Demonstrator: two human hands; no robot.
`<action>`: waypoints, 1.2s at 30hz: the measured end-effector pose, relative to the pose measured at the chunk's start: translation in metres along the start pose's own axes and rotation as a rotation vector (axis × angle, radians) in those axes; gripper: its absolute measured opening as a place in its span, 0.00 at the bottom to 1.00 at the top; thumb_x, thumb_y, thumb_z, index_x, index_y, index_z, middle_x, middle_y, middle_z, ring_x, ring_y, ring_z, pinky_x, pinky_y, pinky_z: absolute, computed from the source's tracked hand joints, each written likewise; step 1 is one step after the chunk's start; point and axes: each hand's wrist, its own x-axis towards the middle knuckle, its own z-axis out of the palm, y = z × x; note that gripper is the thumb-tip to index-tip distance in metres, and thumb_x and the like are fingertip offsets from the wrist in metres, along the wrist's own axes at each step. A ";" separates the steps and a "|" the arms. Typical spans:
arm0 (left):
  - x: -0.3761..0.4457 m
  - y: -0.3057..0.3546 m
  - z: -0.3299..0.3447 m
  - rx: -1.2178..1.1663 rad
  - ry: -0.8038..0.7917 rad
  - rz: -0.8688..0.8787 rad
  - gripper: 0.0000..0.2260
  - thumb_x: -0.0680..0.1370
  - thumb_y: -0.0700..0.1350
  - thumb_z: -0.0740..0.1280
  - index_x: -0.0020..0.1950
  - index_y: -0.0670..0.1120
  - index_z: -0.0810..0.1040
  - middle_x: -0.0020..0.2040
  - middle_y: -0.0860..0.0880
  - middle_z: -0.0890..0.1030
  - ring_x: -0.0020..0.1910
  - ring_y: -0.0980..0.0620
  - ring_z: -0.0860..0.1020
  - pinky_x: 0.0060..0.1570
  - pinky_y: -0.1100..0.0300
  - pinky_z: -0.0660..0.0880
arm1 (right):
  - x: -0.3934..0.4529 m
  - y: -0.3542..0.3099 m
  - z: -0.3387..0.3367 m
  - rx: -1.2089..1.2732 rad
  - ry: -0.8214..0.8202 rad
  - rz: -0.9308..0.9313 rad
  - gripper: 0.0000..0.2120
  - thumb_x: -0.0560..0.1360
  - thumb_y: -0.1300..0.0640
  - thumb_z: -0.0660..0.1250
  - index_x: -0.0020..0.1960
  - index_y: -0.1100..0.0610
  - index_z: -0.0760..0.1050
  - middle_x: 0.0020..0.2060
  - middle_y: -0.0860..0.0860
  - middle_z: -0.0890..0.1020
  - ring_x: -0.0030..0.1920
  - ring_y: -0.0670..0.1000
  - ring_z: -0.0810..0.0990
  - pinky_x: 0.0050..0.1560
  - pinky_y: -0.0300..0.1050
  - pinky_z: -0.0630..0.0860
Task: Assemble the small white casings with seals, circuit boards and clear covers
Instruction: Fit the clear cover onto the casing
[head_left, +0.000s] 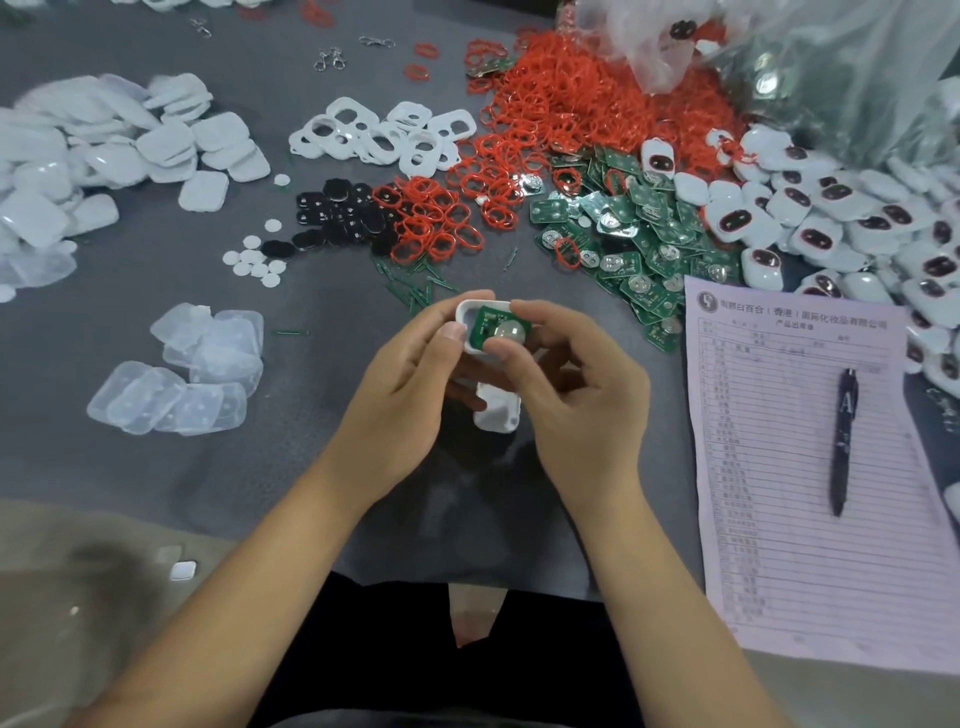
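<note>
Over the grey table, both hands hold one small white casing (469, 316) with a green circuit board (489, 322) and its round silver battery lying inside. My left hand (410, 374) grips the casing's left side, thumb on its rim. My right hand (576, 384) pinches the right side, thumb pressing near the battery. A second white casing (497, 410) lies on the table just below the hands. Loose red seals (561, 98), green boards (634, 228) and clear covers (182, 374) lie in heaps around.
White back shells (78, 156) are piled at far left, white frames (384, 135) at the back, black pads (337, 213) in the middle. Finished white casings (831, 208) heap at the right beside a plastic bag (805, 62). A printed sheet (810, 467) with a pen (844, 441) lies at right.
</note>
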 end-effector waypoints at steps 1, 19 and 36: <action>0.000 0.000 0.000 0.007 -0.005 0.001 0.17 0.86 0.46 0.54 0.70 0.50 0.77 0.56 0.49 0.85 0.49 0.52 0.84 0.44 0.62 0.79 | 0.000 0.001 0.000 -0.021 -0.004 -0.015 0.12 0.76 0.55 0.77 0.56 0.42 0.81 0.39 0.39 0.79 0.35 0.43 0.76 0.41 0.32 0.71; -0.002 0.004 0.000 0.022 -0.040 -0.006 0.18 0.86 0.42 0.53 0.70 0.48 0.78 0.55 0.47 0.86 0.49 0.48 0.86 0.43 0.61 0.79 | 0.002 0.004 0.000 -0.122 0.001 -0.070 0.13 0.76 0.59 0.76 0.60 0.55 0.84 0.41 0.54 0.75 0.38 0.45 0.74 0.43 0.31 0.67; -0.002 0.004 -0.001 0.021 -0.061 0.011 0.17 0.88 0.41 0.52 0.71 0.46 0.77 0.52 0.49 0.86 0.43 0.50 0.85 0.41 0.62 0.79 | -0.002 0.005 0.004 -0.219 -0.016 0.020 0.15 0.81 0.50 0.70 0.67 0.49 0.81 0.44 0.45 0.72 0.38 0.45 0.74 0.41 0.36 0.70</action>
